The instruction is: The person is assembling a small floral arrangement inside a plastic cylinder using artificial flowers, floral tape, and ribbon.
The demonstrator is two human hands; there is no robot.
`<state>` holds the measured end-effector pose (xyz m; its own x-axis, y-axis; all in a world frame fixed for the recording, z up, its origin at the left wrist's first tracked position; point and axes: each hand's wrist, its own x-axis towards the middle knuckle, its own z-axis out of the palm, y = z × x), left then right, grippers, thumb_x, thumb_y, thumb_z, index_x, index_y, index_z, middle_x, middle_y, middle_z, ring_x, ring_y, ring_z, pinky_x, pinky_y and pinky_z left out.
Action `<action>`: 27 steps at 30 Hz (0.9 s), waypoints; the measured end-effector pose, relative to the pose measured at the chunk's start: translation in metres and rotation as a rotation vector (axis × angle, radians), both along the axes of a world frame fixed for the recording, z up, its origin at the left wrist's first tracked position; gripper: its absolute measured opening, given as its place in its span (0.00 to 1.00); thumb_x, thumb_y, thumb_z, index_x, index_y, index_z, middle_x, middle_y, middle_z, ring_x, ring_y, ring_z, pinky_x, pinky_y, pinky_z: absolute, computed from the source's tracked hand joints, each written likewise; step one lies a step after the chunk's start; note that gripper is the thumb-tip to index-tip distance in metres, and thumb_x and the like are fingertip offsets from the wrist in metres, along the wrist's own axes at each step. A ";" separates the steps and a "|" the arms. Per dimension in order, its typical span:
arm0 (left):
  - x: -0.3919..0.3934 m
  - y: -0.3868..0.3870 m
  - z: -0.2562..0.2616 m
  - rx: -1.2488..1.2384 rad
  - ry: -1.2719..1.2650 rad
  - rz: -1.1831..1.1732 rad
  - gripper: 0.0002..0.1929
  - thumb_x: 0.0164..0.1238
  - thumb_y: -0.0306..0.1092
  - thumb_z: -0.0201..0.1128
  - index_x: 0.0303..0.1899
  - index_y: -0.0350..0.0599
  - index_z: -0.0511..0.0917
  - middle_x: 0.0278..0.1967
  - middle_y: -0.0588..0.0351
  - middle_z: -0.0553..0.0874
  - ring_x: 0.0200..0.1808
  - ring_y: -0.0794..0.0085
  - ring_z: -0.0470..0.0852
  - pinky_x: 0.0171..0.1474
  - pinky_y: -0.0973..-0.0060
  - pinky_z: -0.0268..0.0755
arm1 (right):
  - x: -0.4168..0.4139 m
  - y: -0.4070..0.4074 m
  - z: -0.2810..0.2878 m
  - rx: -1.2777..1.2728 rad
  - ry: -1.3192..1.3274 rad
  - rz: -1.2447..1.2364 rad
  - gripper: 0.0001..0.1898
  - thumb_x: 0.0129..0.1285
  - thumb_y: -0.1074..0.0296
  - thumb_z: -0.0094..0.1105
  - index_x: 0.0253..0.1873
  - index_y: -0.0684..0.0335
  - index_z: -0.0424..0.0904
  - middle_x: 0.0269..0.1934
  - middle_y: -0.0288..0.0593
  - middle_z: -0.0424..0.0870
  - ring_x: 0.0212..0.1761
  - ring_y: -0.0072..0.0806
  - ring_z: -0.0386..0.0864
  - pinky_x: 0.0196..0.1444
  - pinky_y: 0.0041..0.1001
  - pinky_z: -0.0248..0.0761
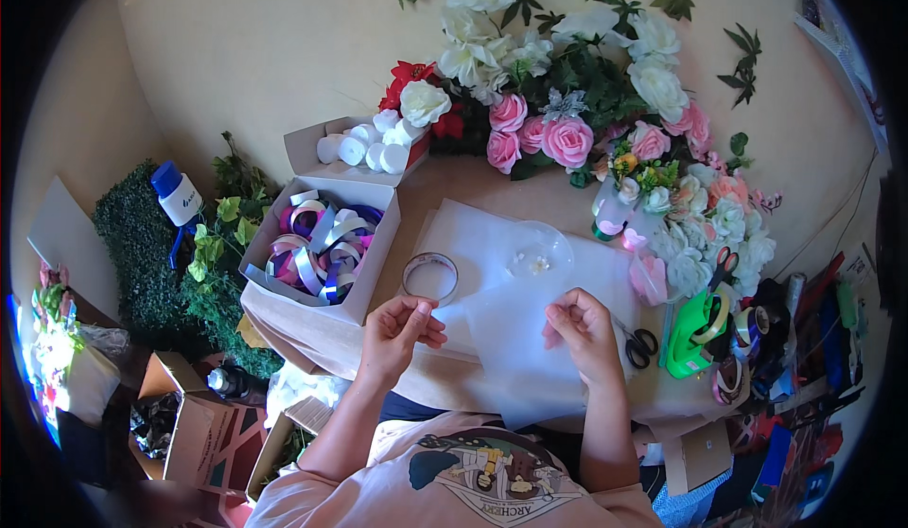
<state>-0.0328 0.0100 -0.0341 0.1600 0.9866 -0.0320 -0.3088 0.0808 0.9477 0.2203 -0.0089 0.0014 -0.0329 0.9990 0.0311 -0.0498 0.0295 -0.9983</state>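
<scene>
My left hand (pixel 401 336) hovers over the near table edge, its thumb pressed to the bent fingers. Any thin or clear thing in that pinch is too faint to make out. Just beyond it a roll of tape (pixel 430 277) lies on stacked white sheets (pixel 454 233). My right hand (pixel 583 333) is over a translucent sheet (pixel 521 343), thumb and fingers drawn together; whether it grips the sheet cannot be told. The sheet's near end hangs past the table edge towards my shirt. A clear round dish (pixel 560 250) with small pale pieces stands farther back.
Left is a white box of curled ribbons (pixel 319 251), with white rolls (pixel 372 146) in its lid. Black-handled scissors (pixel 641 348) and a green tape dispenser (pixel 691 336) lie right. Artificial flowers (pixel 567 141) line the back. Cardboard boxes (pixel 195 429) stand below at left.
</scene>
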 end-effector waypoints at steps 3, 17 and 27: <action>0.016 -0.004 -0.001 0.185 -0.058 0.021 0.21 0.61 0.29 0.64 0.54 0.35 0.68 0.38 0.49 0.82 0.39 0.66 0.83 0.44 0.71 0.77 | -0.010 0.000 -0.001 0.025 0.007 0.043 0.07 0.63 0.70 0.58 0.35 0.66 0.72 0.25 0.36 0.77 0.24 0.18 0.74 0.29 0.17 0.68; 0.003 0.003 -0.002 0.009 -0.361 0.293 0.13 0.63 0.25 0.61 0.47 0.41 0.70 0.35 0.47 0.84 0.35 0.66 0.84 0.40 0.72 0.78 | -0.007 -0.008 -0.002 0.022 -0.052 0.017 0.07 0.64 0.70 0.58 0.35 0.66 0.71 0.25 0.38 0.79 0.24 0.19 0.77 0.29 0.18 0.71; 0.001 -0.017 0.005 0.035 -0.211 0.055 0.16 0.59 0.19 0.61 0.48 0.38 0.70 0.32 0.47 0.84 0.35 0.65 0.85 0.41 0.70 0.79 | -0.016 -0.011 -0.009 0.030 -0.047 0.011 0.07 0.63 0.70 0.58 0.34 0.64 0.71 0.23 0.39 0.78 0.23 0.21 0.77 0.28 0.19 0.71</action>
<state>-0.0321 -0.0066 -0.0293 0.1051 0.9940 0.0307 -0.5033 0.0265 0.8637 0.2043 -0.0195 -0.0079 -0.0457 0.9972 0.0594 -0.0032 0.0593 -0.9982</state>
